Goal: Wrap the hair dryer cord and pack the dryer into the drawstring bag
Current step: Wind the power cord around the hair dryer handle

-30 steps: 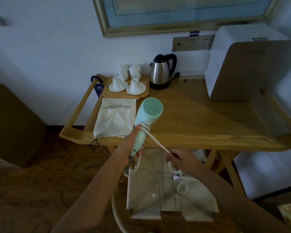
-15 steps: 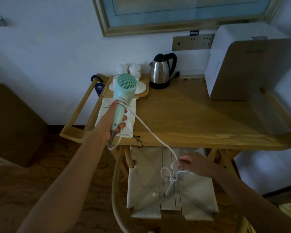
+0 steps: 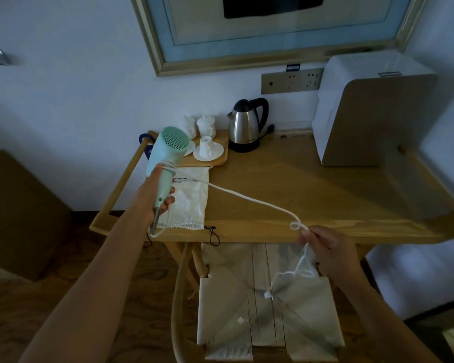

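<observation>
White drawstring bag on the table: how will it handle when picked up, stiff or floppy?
Likely floppy: the drawstring bag lies flat and creased on the table. Probably light, being thin cloth with no visible bulge. Its gathered mouth sits at the table edge, so it may need both hands to open.

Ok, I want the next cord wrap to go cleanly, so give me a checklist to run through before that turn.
1. Left hand firmly on the hair dryer handle: ok.
2. Turns of cord already on the handle top: ok.
3. Right hand holding the cord: ok.
4. Cord free of kinks: not ok, a small loop sits near the right hand.
5. Plug end clear: cannot tell, slack dangles over the chair seat.
6. Drawstring bag ready on the table: ok, lying flat.
</observation>
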The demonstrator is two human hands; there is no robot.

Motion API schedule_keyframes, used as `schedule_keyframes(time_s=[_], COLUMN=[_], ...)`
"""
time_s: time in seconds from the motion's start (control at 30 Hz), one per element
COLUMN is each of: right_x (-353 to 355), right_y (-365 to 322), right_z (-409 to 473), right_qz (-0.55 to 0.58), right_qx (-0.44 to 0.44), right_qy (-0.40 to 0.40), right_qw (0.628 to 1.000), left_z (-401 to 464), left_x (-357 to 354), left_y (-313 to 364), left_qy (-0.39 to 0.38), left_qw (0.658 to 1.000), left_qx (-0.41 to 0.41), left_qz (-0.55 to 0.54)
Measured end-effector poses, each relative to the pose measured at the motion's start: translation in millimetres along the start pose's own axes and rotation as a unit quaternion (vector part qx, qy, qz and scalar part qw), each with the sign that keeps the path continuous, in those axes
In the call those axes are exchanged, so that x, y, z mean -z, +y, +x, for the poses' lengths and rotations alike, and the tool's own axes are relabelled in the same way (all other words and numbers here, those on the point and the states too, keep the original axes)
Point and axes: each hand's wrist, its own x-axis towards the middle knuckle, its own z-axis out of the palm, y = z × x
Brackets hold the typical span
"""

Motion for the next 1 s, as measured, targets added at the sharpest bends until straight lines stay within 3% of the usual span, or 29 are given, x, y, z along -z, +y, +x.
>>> schedule_keyframes(time_s=[0.1, 0.2, 0.33, 0.4, 0.47, 0.53, 0.57, 0.7, 0.77, 0.8, 0.83, 0.87, 0.9, 0.97, 1.0], right_x=[20.2, 28.2, 38.8, 42.6, 43.0, 42.2, 39.6, 9.0, -10.5, -18.5, -24.7, -28.2, -30.6, -35.0, -33.6], right_y=[-47.3, -83.5, -95.9, -96.5, -87.8, -71.2, -59.5, -31.1, -26.3, -23.7, -21.8, -25.2, -32.0, -50.3, -62.0], right_z=[13.4, 17.4, 19.3, 18.4, 16.3, 11.5, 8.6, 4.3, 5.5, 6.1, 8.2, 12.5, 19.7, 37.3, 46.2], right_qz=[0.047, 0.164, 0.456, 0.487, 0.381, 0.151, 0.053, -0.172, -0.274, -0.306, -0.32, -0.3, -0.257, -0.14, -0.075], right_qx=[0.027, 0.024, -0.008, -0.028, -0.053, -0.034, -0.025, 0.0, -0.013, -0.056, -0.1, -0.125, -0.129, -0.1, -0.091], right_qy=[-0.025, -0.057, -0.019, 0.0, 0.031, 0.049, 0.048, -0.02, -0.197, -0.321, -0.42, -0.456, -0.426, -0.275, -0.235], right_qw=[0.998, 0.985, 0.89, 0.873, 0.922, 0.987, 0.997, 0.985, 0.941, 0.894, 0.843, 0.828, 0.858, 0.946, 0.965], left_z=[7.9, 14.0, 20.4, 20.8, 20.5, 17.0, 14.8, -1.8, -14.6, -20.0, -26.0, -32.3, -38.8, -49.1, -53.1], left_x=[4.7, 6.2, 9.2, 10.6, 13.8, 17.4, 20.0, 10.4, -4.6, -12.0, -20.4, -29.1, -38.3, -55.4, -62.5], left_y=[-5.3, -14.8, -32.9, -40.2, -45.2, -44.5, -41.7, -13.9, 2.7, 8.9, 13.6, 16.6, 17.7, 14.3, 10.9], left_qy=[0.031, 0.038, 0.054, 0.053, 0.063, 0.071, 0.074, 0.052, 0.02, 0.001, -0.021, -0.044, -0.068, -0.106, -0.119], left_qw=[0.999, 0.998, 0.994, 0.992, 0.993, 0.994, 0.994, 0.997, 0.999, 1.0, 0.999, 0.998, 0.995, 0.987, 0.983], left_qx=[0.001, 0.04, 0.069, 0.078, 0.071, 0.083, 0.08, 0.033, 0.002, -0.014, -0.026, -0.03, -0.028, -0.038, -0.048], left_qz=[0.019, 0.015, 0.06, 0.078, 0.066, 0.006, -0.018, -0.054, -0.035, -0.014, 0.013, 0.043, 0.069, 0.113, 0.129])
